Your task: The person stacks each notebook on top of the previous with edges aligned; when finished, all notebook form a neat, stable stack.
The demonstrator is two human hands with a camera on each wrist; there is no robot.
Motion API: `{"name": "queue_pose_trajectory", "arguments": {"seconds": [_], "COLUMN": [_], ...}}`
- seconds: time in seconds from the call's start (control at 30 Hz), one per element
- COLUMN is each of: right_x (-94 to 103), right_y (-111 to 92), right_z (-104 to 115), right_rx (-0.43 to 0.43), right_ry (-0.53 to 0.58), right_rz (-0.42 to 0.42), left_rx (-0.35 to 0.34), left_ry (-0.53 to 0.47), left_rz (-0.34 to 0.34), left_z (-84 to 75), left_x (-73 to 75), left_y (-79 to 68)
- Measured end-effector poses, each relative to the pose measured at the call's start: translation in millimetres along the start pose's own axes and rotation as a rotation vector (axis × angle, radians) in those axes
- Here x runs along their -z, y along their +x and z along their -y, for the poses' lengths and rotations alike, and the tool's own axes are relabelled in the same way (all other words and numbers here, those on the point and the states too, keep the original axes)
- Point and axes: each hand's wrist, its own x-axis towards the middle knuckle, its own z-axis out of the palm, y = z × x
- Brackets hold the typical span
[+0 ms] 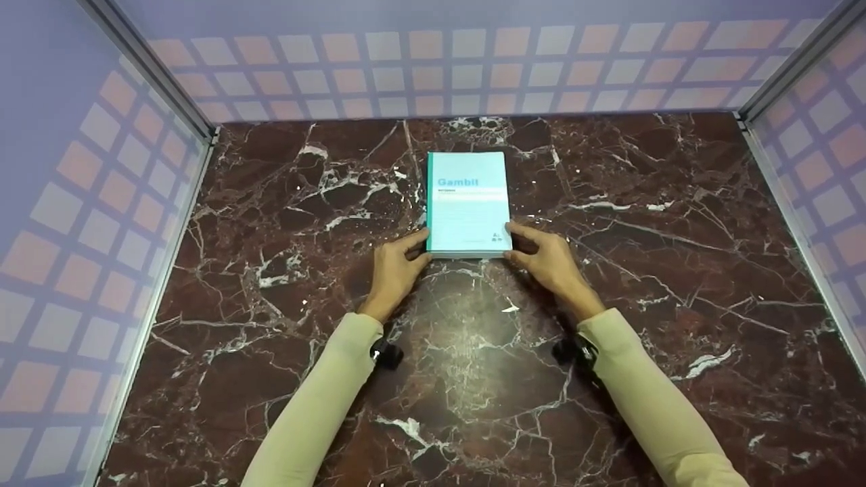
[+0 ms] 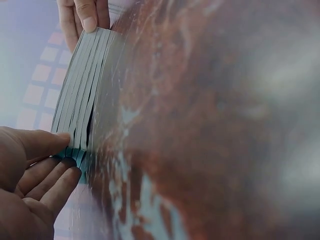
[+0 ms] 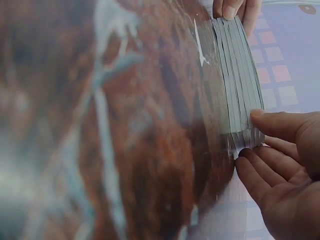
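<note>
A stack of several notebooks (image 1: 468,203) lies on the marble-patterned table, the top one pale with "Gambit" on its cover and a green spine (image 1: 429,203) on the left. My left hand (image 1: 396,267) holds the near left corner, thumb at the front edge and fingers along the spine side. At the near right corner my right hand (image 1: 551,260) does the same, its thumb on the front edge and fingers along the right side. Both wrist views show the layered page edges (image 2: 82,85) of the stack (image 3: 237,75) between the two hands.
The dark red table (image 1: 304,379) has white veins. Pale panels with pink and white squares (image 1: 453,67) enclose it at the back and both sides, joined by metal corner posts (image 1: 152,67). Small dark devices (image 1: 387,354) sit at both wrists.
</note>
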Motion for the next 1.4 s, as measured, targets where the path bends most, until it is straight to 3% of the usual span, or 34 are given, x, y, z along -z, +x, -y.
{"name": "queue_pose_trajectory", "arguments": {"seconds": [0.77, 1.4], "right_x": [2.4, -1.4], "right_y": [0.1, -1.9], "right_z": [1.8, -1.7], "right_rx": [0.047, 0.061], "right_ry": [-0.091, -0.049], "right_rz": [0.028, 0.027], "left_rx": [-0.060, -0.054], "left_ry": [0.070, 0.046], "left_rz": [-0.008, 0.003], "left_z": [-2.1, 0.6], "left_x": [1.1, 0.3], "left_y": [0.9, -2.4]}}
